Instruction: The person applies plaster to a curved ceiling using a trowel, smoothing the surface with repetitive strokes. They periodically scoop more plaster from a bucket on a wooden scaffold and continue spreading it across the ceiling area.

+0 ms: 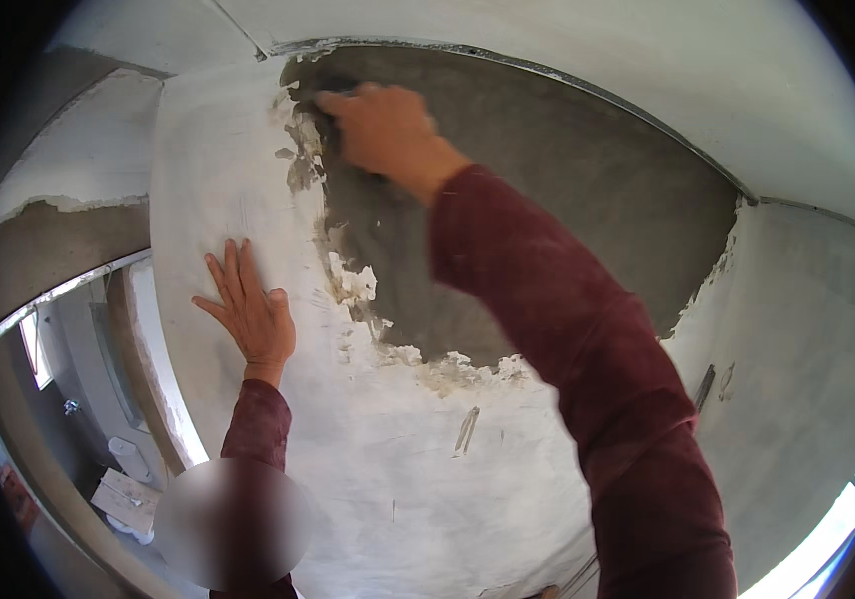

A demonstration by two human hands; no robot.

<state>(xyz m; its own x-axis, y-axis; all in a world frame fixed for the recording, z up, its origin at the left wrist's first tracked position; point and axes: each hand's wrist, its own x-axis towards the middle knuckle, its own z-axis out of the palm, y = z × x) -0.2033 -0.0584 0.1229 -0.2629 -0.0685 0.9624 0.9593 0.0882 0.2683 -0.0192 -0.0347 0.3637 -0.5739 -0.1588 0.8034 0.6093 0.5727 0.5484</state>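
Note:
My left hand (253,317) lies flat against the white-coated wall (218,170), its fingers spread and nothing in it. Higher up, my right hand (382,130) is closed at the upper left corner of a large dark grey patch (567,200) in that wall. Something dark shows beside its fingers, but motion blur and the hand itself hide what kind of thing it is. A ragged, peeling edge of white coating (352,283) borders the patch on its left and lower sides, between my two hands.
A metal strip (547,78) runs along the ceiling edge above the patch. To the lower left, an opening shows a room with a toilet (130,459) and a board (126,497). A bright window (827,529) stands at the lower right.

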